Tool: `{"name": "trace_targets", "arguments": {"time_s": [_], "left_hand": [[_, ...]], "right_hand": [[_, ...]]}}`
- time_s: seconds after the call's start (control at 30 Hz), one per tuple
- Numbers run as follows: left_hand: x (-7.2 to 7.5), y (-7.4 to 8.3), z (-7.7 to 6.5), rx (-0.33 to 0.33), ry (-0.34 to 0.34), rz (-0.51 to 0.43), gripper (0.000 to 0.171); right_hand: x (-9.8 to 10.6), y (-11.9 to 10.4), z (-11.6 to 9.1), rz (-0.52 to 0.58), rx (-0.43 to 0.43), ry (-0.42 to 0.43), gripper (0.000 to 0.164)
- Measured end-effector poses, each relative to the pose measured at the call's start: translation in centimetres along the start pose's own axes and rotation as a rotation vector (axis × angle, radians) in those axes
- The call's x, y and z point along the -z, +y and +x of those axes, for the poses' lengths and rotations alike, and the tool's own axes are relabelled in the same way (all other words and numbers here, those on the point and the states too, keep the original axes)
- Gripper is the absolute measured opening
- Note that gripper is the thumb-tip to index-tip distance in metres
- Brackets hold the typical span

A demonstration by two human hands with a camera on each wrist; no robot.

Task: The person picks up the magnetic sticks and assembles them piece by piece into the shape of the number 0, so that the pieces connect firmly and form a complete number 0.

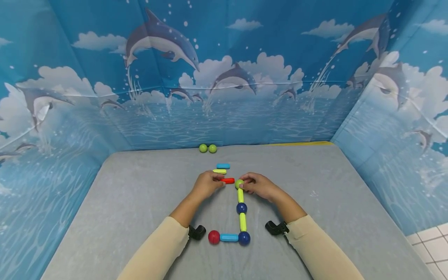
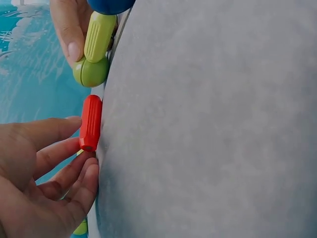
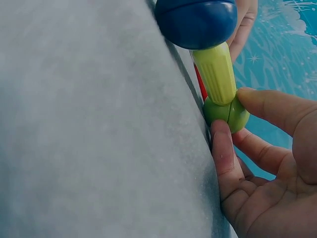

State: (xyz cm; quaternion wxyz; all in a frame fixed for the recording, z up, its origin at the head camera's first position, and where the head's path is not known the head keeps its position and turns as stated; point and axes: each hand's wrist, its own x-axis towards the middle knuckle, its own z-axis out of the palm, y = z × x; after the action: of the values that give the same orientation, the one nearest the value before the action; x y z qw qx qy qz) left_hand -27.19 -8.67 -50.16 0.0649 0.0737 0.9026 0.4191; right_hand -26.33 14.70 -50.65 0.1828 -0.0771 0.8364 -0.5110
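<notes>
My left hand point(image 1: 207, 184) pinches a red ribbed rod point(image 1: 229, 181) between thumb and fingers; in the left wrist view the rod point(image 2: 90, 123) points at a green ball with a small gap between them. The fingers of my right hand point(image 1: 259, 185) grip that green ball point(image 1: 239, 183). From the ball a chain runs toward me: a yellow-green rod point(image 1: 240, 195), a dark blue ball point(image 1: 241, 208), another yellow-green rod point(image 1: 243, 222) and a second dark blue ball point(image 1: 244, 238). There it turns left through a light blue rod point(image 1: 229, 237) to a red ball point(image 1: 214, 237).
Beyond my left hand lie a loose blue rod point(image 1: 223, 166) and a yellow-green rod point(image 1: 219, 171). Two green balls point(image 1: 208, 148) sit at the back edge of the grey-covered table point(image 1: 140, 175). A dolphin-printed curtain point(image 1: 224, 116) stands behind and along both sides.
</notes>
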Motion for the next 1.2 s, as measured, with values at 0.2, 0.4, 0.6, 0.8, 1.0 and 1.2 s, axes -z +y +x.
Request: {"name": "trace_targets", "arguments": {"time_s": [0.2,0.4,0.6,0.8,1.0,1.2], "left_hand": [[-0.3,-0.1,0.5,-0.001,-0.01,0.028,0.026],[-0.5,-0.2,0.8,-0.012,0.0,0.061,0.019],[0.1,-0.1,0.7,0.014,-0.049,0.038,0.02],[0.9,-0.3,0.6,0.065,-0.097,0.013,0.017],[1.0,-0.2,0.5,0.058,-0.114,0.009,0.015],[0.8,0.2,0.3,0.057,-0.128,0.01,0.014]], "right_hand": [[0.0,0.0,0.0,-0.001,0.0,0.002,0.038],[0.0,0.0,0.1,-0.001,-0.003,0.006,0.038],[0.0,0.1,0.1,-0.002,-0.003,0.005,0.038],[-0.1,0.2,0.2,-0.004,-0.006,0.004,0.038],[0.0,0.1,0.3,-0.002,-0.007,0.002,0.037],[0.0,0.1,0.2,0.001,-0.011,-0.001,0.037]]}}
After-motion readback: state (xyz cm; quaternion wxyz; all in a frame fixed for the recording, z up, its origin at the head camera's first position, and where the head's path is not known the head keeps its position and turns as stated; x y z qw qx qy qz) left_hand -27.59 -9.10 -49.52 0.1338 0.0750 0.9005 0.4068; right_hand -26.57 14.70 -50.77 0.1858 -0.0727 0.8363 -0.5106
